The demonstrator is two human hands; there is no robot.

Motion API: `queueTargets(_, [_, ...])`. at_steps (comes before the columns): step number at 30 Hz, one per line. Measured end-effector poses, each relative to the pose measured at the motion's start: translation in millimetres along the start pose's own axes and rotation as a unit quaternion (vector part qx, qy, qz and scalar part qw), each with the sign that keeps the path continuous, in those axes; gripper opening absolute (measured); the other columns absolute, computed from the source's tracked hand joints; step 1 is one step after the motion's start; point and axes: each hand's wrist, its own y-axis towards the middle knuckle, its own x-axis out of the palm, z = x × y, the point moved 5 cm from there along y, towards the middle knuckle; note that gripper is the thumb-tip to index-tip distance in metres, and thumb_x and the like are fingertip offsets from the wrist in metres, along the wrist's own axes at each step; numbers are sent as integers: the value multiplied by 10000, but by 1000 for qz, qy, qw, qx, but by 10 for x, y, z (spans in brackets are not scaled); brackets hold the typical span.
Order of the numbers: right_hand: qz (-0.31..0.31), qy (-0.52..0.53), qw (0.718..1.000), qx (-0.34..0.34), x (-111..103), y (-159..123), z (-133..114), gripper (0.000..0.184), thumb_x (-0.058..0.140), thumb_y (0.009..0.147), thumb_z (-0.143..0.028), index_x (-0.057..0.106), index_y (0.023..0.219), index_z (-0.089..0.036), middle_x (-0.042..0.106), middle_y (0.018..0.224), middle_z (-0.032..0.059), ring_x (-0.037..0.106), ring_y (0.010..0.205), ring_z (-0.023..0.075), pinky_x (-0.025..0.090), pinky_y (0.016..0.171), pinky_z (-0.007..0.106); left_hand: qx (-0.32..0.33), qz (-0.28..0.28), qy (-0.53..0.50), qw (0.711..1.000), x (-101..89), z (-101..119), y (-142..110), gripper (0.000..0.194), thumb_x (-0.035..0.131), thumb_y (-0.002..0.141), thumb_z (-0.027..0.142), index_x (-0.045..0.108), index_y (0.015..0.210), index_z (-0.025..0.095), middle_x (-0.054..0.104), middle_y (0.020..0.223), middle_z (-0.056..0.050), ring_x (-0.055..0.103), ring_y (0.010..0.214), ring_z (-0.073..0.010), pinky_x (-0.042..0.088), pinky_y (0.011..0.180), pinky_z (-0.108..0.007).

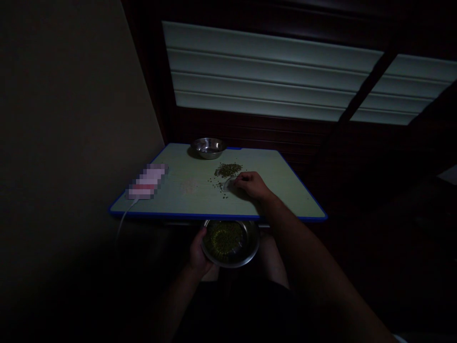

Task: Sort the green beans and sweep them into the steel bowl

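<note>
My left hand [200, 252] grips the left rim of a steel bowl [246, 259], held just below the table's front edge. Small green beans [224, 238], which look like mung beans, lie inside it. Over the table, my right hand [252, 184] is closed on a small, pale, see-through piece [228, 184]; its exact kind is hard to make out in the dim light. This piece touches the tabletop among scattered beans. Just beyond it lies a loose pile of green and brownish beans [228, 169].
A second steel bowl [209, 148] stands at the back of the pale, blue-edged table [285, 200]. On the left lies a phone [147, 182], its white cable [123, 219] hanging over the front edge. A wall [71, 95] rises at the left, slatted panels [264, 71] behind.
</note>
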Motion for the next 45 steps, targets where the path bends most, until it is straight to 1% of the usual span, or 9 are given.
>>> queueTargets(5, [6,15,1000,-4,-1,-4,-20,183,603,570,-334,579,575,-152,487,522,-27,396,504,86,299,501,236,15,-1,-5,1000,-22,-2,23,303,499,826,309,716,904,113,764,865,-111,698,888,-265,482,944,-439])
queueTargets(10, [5,17,1000,-2,-2,-5,-13,173,615,567,-319,598,576,-147,502,518,-23,392,502,82,299,499,234,10,5,-1,1000,-29,-6,20,300,502,826,314,713,902,115,761,852,-114,696,901,-271,489,933,-444])
queueTargets(18, [-44,19,999,25,34,-34,-1,194,658,544,-324,628,589,-138,528,518,-10,412,495,83,313,498,236,14,-15,1,1000,-25,-5,31,305,522,813,332,708,939,126,762,897,-107,684,961,-281,472,961,-458])
queueTargets(24, [-10,-6,1000,21,11,-21,-2,183,615,570,-326,591,557,-145,476,486,-30,380,476,77,276,473,231,4,-15,4,1000,-25,-8,32,323,513,814,334,709,934,106,760,893,-126,665,1018,-304,461,977,-471])
queueTargets(28, [-3,-14,1000,9,8,-17,-8,186,610,583,-326,611,581,-140,488,495,-28,393,488,80,292,486,231,2,-5,2,1000,-31,-7,29,311,513,809,323,712,920,110,762,881,-120,671,1003,-299,463,977,-464])
queueTargets(32, [-18,-6,1000,3,24,-21,-17,220,627,582,-349,639,617,-133,511,526,-20,403,502,84,309,502,237,-4,-10,3,1000,-22,-19,31,315,496,817,330,717,910,125,764,855,-111,679,984,-293,463,975,-467])
queueTargets(37, [-30,7,1000,1,28,-22,-27,205,642,577,-339,633,598,-134,510,529,-20,400,510,82,313,515,240,5,2,-1,1000,-21,-13,27,316,480,832,317,719,896,121,766,856,-108,690,946,-277,470,971,-451])
queueTargets(41, [-26,11,1000,-8,20,-23,-38,209,652,575,-334,656,622,-130,558,561,-4,436,538,93,344,544,248,6,2,1,1000,-19,-7,23,300,501,820,320,721,886,127,767,850,-102,696,918,-272,473,967,-449])
queueTargets(45, [-44,-4,999,-17,45,-23,-29,235,676,585,-355,678,647,-127,596,598,7,468,564,102,376,577,259,8,-3,-1,1000,-9,-1,16,306,500,822,327,721,891,127,767,856,-101,697,915,-272,475,961,-452])
